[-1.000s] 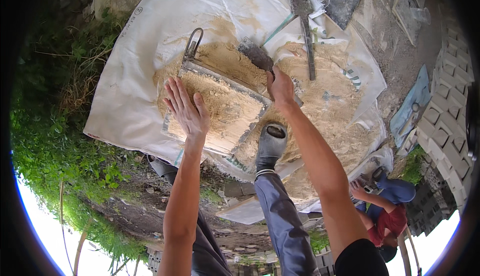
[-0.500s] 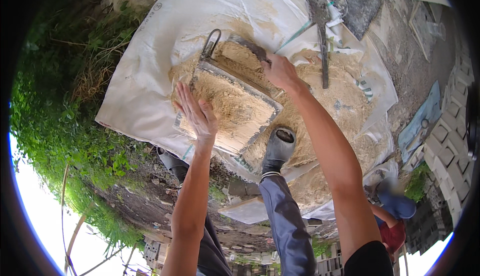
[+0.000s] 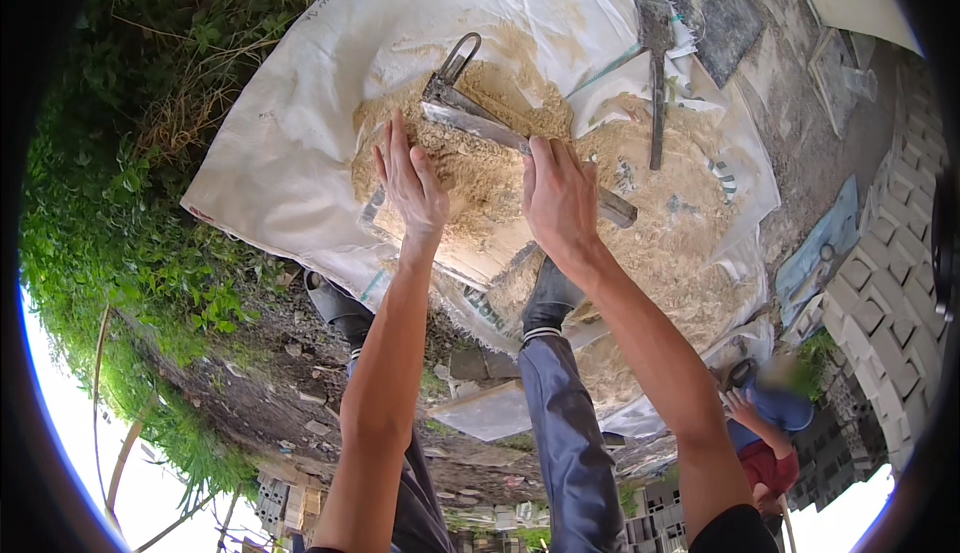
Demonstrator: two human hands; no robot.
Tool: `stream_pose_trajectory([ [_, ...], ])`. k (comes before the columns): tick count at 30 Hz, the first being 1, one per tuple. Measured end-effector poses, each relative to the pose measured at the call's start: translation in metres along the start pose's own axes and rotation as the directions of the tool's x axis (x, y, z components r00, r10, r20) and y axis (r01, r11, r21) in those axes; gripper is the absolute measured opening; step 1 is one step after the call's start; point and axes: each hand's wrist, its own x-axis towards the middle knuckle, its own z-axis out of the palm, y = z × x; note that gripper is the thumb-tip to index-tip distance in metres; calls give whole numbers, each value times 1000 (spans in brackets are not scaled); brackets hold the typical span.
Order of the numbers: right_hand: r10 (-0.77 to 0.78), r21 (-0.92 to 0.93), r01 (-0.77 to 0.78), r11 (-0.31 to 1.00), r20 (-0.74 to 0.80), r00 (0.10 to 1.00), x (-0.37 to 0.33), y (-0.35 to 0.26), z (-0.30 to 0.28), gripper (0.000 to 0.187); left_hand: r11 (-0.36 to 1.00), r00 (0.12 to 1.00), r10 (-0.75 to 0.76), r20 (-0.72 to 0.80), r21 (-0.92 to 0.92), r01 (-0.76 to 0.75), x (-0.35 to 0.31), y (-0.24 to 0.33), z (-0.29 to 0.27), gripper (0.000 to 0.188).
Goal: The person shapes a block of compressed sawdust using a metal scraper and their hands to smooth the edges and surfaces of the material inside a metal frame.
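Note:
A shallow rectangular mould [image 3: 372, 208] with dark metal edges and a loop handle [image 3: 462, 53] at its far end lies on a white woven sheet [image 3: 270, 168]. Pale sandy powder [image 3: 480, 178] is heaped in it. My right hand [image 3: 562, 198] is closed around a long flat metal bar [image 3: 475, 125], which lies slantwise across the mould's far side. Fingers straight and together, my left hand [image 3: 412, 188] rests open at the powder's left side, holding nothing. Powder and hands hide part of the mould's edges.
A dark hammer-like tool [image 3: 656, 83] lies beyond my right hand, near a black slab [image 3: 708, 18]. My shoe [image 3: 550, 298] is close to the mould's near edge. Greenery [image 3: 130, 223] grows at left; stacked blocks [image 3: 880, 273] and a person in a red top [image 3: 770, 463] are at right.
My right hand has brought the bar nearer and over the mould, its blade now across the powder. My left hand has shifted slightly right and away from me.

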Motion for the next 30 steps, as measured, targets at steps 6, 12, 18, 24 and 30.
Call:
stream_pose_trajectory([
  [6,513,271,-537,799,159,844,-30,48,-6,26,929,937,301,177,169,-330,16,-1,9,51],
  [12,784,168,-772,613,-5,621,-125,170,12,29,850,799,410,440,132,-510,-10,8,5,61],
  [18,802,39,-801,597,6,598,-175,178,33,25,879,914,312,259,286,-381,-23,-8,3,65],
  [24,536,33,-543,839,115,836,-97,155,66,23,866,913,317,255,315,-389,-23,-7,11,66],
  [30,555,96,-597,797,274,785,-47,135,71,21,856,918,310,249,347,-383,-24,-5,12,68],
])
